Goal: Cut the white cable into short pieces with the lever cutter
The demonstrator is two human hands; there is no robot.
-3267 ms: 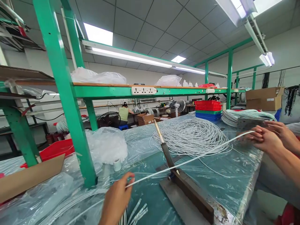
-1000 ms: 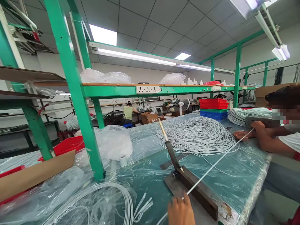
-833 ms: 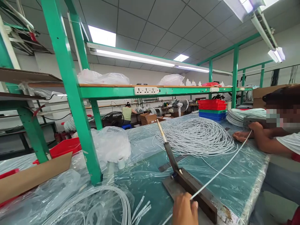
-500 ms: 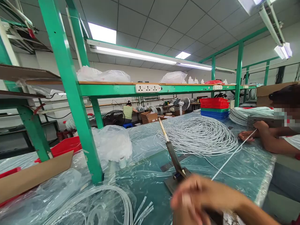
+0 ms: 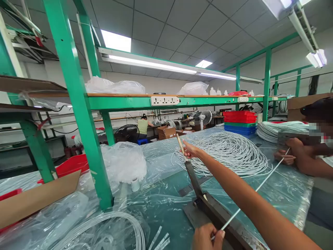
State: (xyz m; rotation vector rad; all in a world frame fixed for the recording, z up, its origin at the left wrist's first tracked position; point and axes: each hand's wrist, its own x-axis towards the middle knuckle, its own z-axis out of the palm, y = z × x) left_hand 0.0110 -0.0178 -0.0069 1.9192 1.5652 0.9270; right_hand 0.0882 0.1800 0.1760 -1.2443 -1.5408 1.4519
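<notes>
My left hand [image 5: 207,236], at the bottom of the view, pinches a white cable [image 5: 249,198] between thumb and fingers beside the dark metal body of a lever cutter [image 5: 221,211]. With my right arm stretched forward over the bench, my right hand [image 5: 189,150] has its fingers round the worn, pale lever handle [image 5: 180,143], which stands raised and tilted. The cable runs taut up and right to a co-worker's hands [image 5: 286,152], which hold it. Behind the lever lies a wide coil of the same white cable [image 5: 229,152].
Stacked red, green and blue trays [image 5: 239,121] stand behind the coil. A green post [image 5: 83,114] rises on the left, near plastic bags [image 5: 125,161] and a small white roll [image 5: 135,184]. Bundled cable [image 5: 137,229] and cut strips [image 5: 161,239] lie front left. A shelf [image 5: 117,103] crosses above.
My right hand has gone from the cutter's base, where both hands were close together, forward to the lever handle. My left hand now shows pinching the cable. The co-worker's hands have shifted slightly right.
</notes>
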